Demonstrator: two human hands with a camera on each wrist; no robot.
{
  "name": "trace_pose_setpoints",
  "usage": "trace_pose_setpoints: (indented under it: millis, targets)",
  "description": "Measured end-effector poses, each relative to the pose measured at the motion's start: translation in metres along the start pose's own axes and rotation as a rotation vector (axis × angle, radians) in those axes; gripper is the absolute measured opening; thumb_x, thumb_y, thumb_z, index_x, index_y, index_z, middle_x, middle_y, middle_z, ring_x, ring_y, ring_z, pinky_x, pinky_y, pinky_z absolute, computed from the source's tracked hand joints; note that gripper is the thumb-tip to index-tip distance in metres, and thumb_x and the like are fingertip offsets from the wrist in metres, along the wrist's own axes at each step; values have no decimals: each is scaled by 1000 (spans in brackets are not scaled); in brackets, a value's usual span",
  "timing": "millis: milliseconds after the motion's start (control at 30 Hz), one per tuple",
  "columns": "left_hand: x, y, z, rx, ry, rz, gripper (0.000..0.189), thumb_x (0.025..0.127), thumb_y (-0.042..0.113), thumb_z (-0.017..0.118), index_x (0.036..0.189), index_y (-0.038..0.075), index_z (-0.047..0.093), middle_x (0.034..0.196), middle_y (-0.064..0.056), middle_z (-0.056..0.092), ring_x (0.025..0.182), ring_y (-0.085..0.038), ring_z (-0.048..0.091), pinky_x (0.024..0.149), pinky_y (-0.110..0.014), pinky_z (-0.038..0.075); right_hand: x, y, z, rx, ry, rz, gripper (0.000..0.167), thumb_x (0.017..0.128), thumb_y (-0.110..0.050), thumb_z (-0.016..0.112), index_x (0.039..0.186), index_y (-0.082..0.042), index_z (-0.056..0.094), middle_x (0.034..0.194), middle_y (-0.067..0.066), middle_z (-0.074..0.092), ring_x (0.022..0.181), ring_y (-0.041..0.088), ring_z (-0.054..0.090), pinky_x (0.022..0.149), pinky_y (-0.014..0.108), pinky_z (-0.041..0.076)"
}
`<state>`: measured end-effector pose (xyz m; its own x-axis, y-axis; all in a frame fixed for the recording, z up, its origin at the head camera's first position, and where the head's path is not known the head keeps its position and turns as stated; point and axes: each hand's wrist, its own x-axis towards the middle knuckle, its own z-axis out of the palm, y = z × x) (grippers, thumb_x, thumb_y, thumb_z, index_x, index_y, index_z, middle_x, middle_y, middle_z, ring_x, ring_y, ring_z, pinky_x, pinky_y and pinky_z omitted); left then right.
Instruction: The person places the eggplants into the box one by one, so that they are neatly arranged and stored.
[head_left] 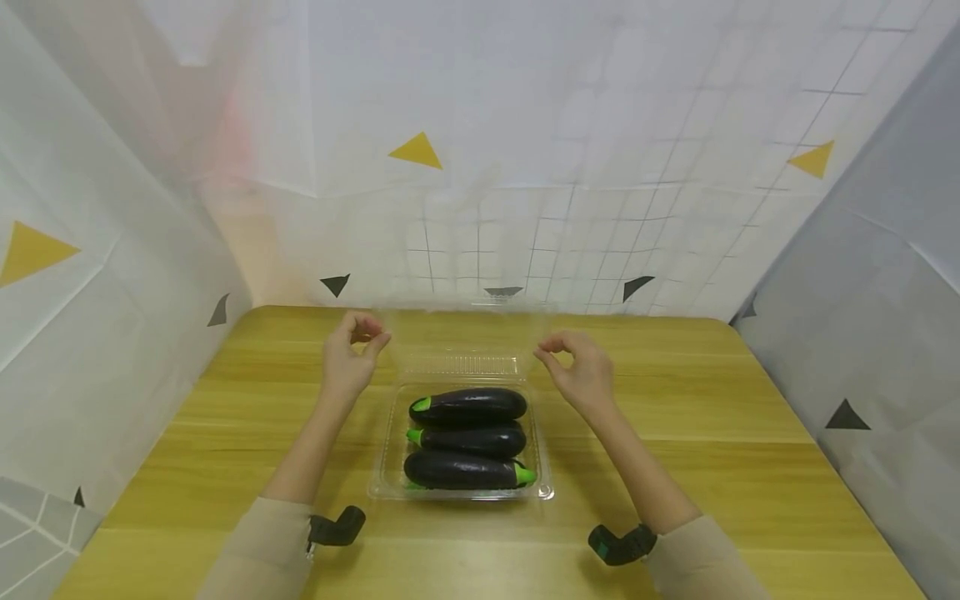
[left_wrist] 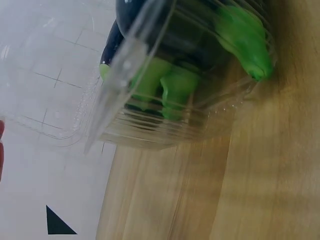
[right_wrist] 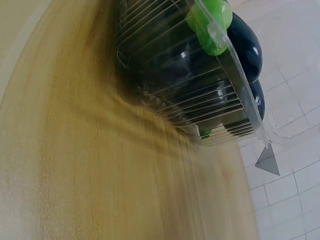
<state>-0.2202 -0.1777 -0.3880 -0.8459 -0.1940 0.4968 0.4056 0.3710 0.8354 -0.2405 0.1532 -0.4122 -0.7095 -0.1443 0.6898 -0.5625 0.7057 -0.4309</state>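
A clear plastic clamshell container (head_left: pixel 380 467) sits in the middle of the table with its hinged lid (head_left: pixel 465 329) raised at the far side. Three dark eggplants (head_left: pixel 467 438) with green stems lie crosswise in its base. At the lid's left edge, my left hand (head_left: pixel 351 354) pinches the plastic between thumb and fingers. My right hand (head_left: pixel 583 371) pinches the right edge the same way. Through the ribbed side wall, the left wrist view shows green stems (left_wrist: pixel 179 90); only a sliver of fingertips (left_wrist: pixel 1 150) appears there. The right wrist view shows another stem (right_wrist: pixel 212 25), the hand itself out of frame.
The wooden table (head_left: pixel 720 467) stretches out on both sides of the container. White sheeting (head_left: pixel 600 125) with grid lines and yellow and black triangles stands behind it and at both sides. A dark wrist-worn device (head_left: pixel 337 527) sits on each forearm.
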Motion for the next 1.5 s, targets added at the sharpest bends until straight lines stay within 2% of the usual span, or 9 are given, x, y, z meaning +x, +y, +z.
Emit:
trace_pose_setpoints:
  millis: [133, 433, 567, 833, 1033, 1133, 1300, 1400, 1500]
  targets:
    - [-2, -2, -2, 24, -2, 32, 17, 82, -3, 73, 89, -3, 58, 84, -14, 61, 81, -23, 58, 76, -21, 47, 0, -1, -1, 10, 8, -6, 15, 77, -13, 82, 88, -9, 72, 84, 5, 72, 78, 23, 67, 67, 39, 55]
    - [-3, -2, -5, 47, -11, 23, 17, 82, -2, 73, 87, 0, 58, 84, -13, 62, 81, -21, 58, 75, -25, 48, 2, -3, -5, 30, 30, 0, 19, 77, -16, 82, 92, -9, 72, 88, 5, 73, 81, 22, 66, 70, 38, 54]
    - [-3, -2, -5, 52, -5, 37, 17, 81, -3, 74, 86, 1, 58, 83, -13, 62, 80, -22, 58, 75, -26, 48, 6, -6, -9, 53, 80, -32, 26, 74, -15, 84, 96, -7, 72, 88, 6, 73, 82, 23, 67, 70, 37, 54]
    - [-3, -4, -6, 63, -2, 53, 18, 80, -4, 74, 87, 0, 58, 83, -13, 63, 80, -22, 58, 75, -25, 48, 17, -13, -20, 97, 161, -158, 33, 71, -5, 85, 100, -2, 69, 93, 9, 71, 83, 24, 66, 76, 31, 52]
    - [-4, -3, -9, 37, -35, 50, 18, 81, -4, 74, 90, -2, 58, 84, -14, 62, 81, -23, 57, 79, -29, 50, 18, -16, -22, 97, 170, -166, 30, 69, 0, 85, 94, -3, 68, 87, 8, 71, 81, 23, 66, 76, 30, 51]
    - [-5, 5, -11, 13, -71, 24, 20, 81, -6, 72, 94, -5, 56, 88, -18, 61, 85, -27, 57, 83, -38, 50, 17, -17, -22, 101, 165, -167, 30, 68, 2, 85, 93, -3, 68, 85, 7, 71, 79, 22, 66, 76, 31, 52]
    - [-7, 35, -18, -15, -137, 9, 25, 82, -15, 66, 100, -12, 50, 95, -23, 55, 92, -31, 52, 88, -49, 47, 16, -17, -21, 105, 176, -181, 31, 68, 3, 85, 93, -4, 68, 85, 6, 71, 78, 22, 67, 74, 32, 53]
    - [-7, 47, -22, -35, -155, 12, 25, 82, -16, 65, 100, -13, 49, 98, -23, 54, 94, -27, 51, 90, -48, 46, 15, -18, -22, 106, 176, -190, 30, 68, 2, 85, 92, -3, 68, 85, 6, 71, 78, 21, 67, 74, 31, 52]
    - [-6, 47, -24, -68, -151, 11, 23, 83, -14, 65, 100, -13, 50, 98, -21, 54, 93, -21, 51, 91, -45, 46, 15, -19, -23, 105, 176, -198, 29, 68, 2, 85, 91, -3, 68, 85, 6, 70, 78, 21, 66, 73, 30, 52]
